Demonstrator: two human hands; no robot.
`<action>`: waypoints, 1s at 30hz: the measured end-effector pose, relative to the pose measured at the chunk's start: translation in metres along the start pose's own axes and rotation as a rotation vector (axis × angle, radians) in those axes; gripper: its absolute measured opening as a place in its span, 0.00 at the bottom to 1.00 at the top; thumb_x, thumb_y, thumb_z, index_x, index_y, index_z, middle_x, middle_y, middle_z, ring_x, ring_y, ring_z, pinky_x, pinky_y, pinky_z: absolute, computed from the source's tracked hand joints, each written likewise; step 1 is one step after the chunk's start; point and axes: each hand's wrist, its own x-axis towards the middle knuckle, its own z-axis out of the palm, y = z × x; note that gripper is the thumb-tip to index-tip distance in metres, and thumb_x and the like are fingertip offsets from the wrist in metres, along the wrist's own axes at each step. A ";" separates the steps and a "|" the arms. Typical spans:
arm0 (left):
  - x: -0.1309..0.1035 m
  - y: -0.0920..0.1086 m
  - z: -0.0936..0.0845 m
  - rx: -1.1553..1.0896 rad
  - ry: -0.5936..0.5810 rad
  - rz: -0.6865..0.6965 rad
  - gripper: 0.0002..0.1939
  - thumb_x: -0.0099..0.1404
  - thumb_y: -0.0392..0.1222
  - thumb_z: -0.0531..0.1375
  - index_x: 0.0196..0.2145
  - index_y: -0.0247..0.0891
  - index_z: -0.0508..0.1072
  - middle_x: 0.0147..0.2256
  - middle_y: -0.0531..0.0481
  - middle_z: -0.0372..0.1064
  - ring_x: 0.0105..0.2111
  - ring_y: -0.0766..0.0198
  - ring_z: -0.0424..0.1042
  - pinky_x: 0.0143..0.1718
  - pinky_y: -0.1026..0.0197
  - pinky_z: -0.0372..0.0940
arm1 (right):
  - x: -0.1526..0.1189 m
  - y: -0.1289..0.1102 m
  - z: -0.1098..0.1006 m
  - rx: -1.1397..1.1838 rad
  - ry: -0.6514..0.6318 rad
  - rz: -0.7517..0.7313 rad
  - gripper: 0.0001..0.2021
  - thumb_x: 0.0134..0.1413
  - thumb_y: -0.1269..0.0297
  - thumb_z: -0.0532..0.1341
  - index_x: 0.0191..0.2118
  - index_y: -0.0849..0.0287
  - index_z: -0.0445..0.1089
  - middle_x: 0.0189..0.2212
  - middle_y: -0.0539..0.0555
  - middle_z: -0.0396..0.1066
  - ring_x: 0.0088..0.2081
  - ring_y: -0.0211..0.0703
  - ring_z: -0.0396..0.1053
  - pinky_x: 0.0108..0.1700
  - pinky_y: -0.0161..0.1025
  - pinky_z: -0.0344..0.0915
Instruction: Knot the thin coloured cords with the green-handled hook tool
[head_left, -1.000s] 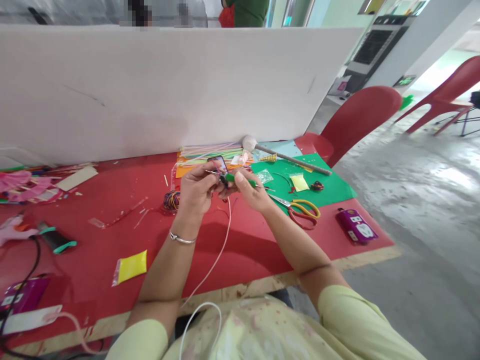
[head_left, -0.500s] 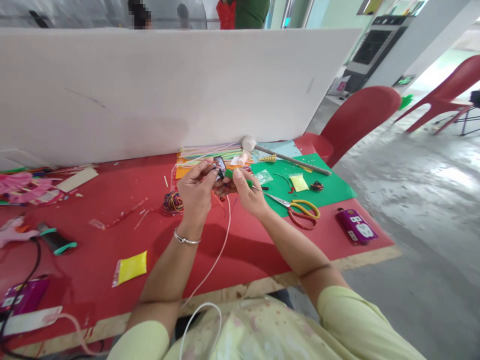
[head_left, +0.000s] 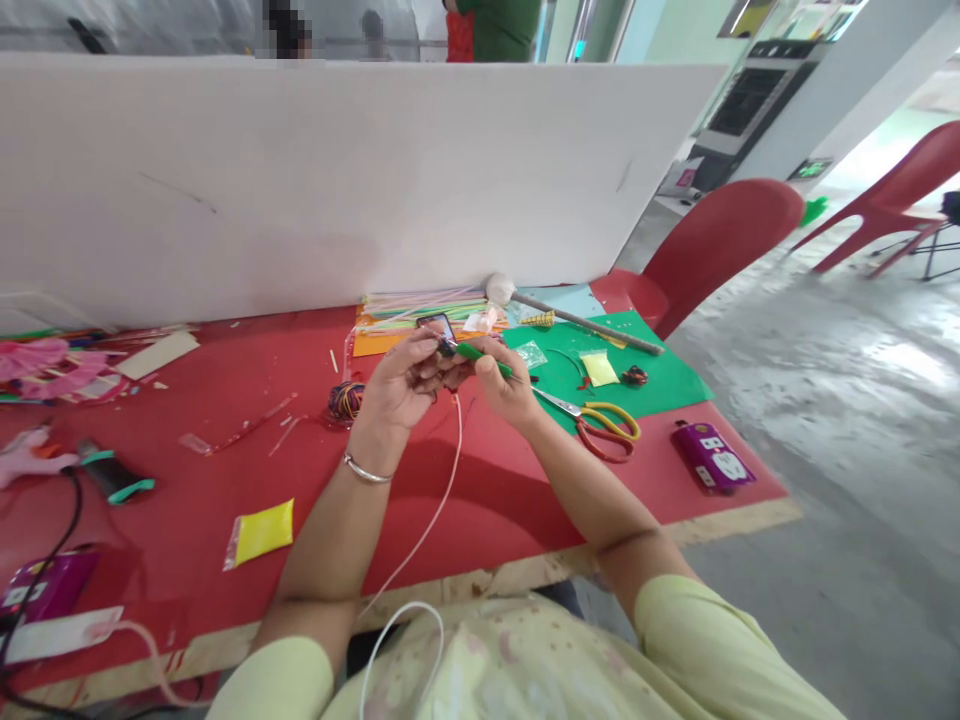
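My right hand (head_left: 504,385) is closed around a green-handled screwdriver (head_left: 480,356), which points left toward my other hand. My left hand (head_left: 405,380) pinches a small dark piece (head_left: 447,347) at the tool's tip; its exact kind is too small to make out. Just behind the fingers is a phone-like dark screen (head_left: 435,324), partly covered by them. A pale cable (head_left: 456,455) runs from below my hands down to my lap. Scissors (head_left: 600,420) with yellow and red handles lie beside my right wrist. A wire bundle (head_left: 346,401) lies by my left hand.
A white board (head_left: 360,180) stands along the table's back edge. A purple box (head_left: 712,457) sits at the right, and a yellow packet (head_left: 262,533) at the front left. Further left are a pink glue gun (head_left: 34,455) and a dark-and-teal tool (head_left: 112,473).
My left hand has turned, its fingers now more curled beneath the small dark piece. The screwdriver has shifted slightly right with my right hand, and more of the dark screen shows.
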 end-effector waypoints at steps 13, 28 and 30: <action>0.003 -0.010 0.001 -0.002 0.061 0.040 0.12 0.46 0.34 0.74 0.31 0.38 0.80 0.23 0.53 0.72 0.21 0.72 0.66 0.17 0.72 0.50 | 0.001 -0.006 0.002 -0.058 0.057 -0.111 0.29 0.62 0.31 0.59 0.40 0.56 0.76 0.41 0.58 0.75 0.35 0.44 0.75 0.31 0.41 0.76; -0.002 -0.006 0.010 -0.040 0.129 0.039 0.16 0.45 0.35 0.76 0.33 0.38 0.79 0.26 0.56 0.73 0.24 0.73 0.70 0.20 0.72 0.57 | 0.001 -0.011 0.002 -0.201 0.095 -0.251 0.30 0.66 0.33 0.56 0.38 0.56 0.78 0.47 0.61 0.71 0.50 0.53 0.74 0.50 0.52 0.78; -0.002 -0.006 0.012 -0.045 0.176 0.046 0.15 0.44 0.33 0.75 0.32 0.38 0.79 0.26 0.56 0.73 0.23 0.74 0.70 0.19 0.72 0.55 | 0.002 -0.010 0.001 -0.261 0.134 -0.244 0.33 0.63 0.29 0.55 0.37 0.57 0.77 0.52 0.63 0.69 0.50 0.53 0.74 0.51 0.54 0.78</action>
